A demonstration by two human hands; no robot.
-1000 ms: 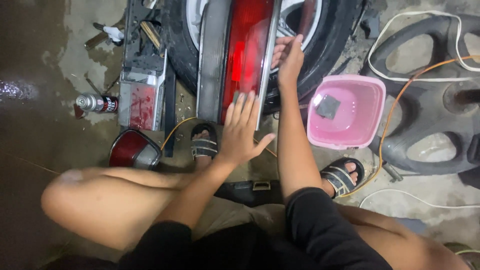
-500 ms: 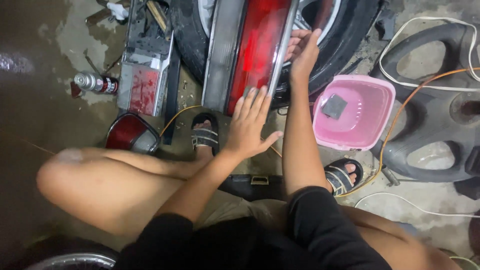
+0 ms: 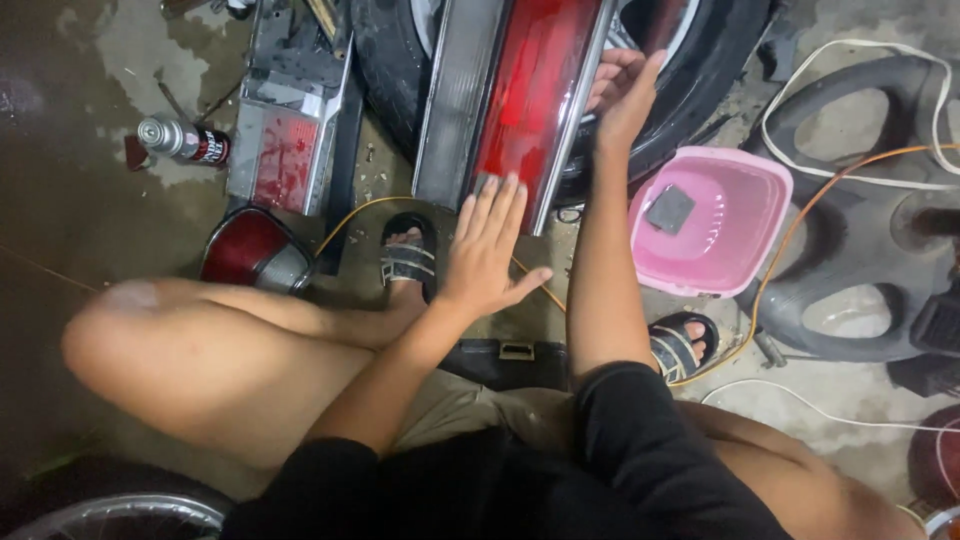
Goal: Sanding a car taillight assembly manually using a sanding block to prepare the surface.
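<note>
Since the long red tail-light panel [image 3: 530,100] leans upright against the tyre [image 3: 690,90] behind it, both hands steady it rather than grip it. The left hand [image 3: 485,250] lies flat on the panel's lower end, fingers spread, with a small dark pad apparently under the fingertips. The right hand [image 3: 625,90] rests open along the panel's right edge, higher up, fingers together. The panel looks like rigid moulded plastic: light for its length, stiff, but brittle at edges and corners, and its glossy face is probably slippery if wet. The long side edges seem the safest hold. The pink basin [image 3: 745,250] sits just right of the panel's lower end.
</note>
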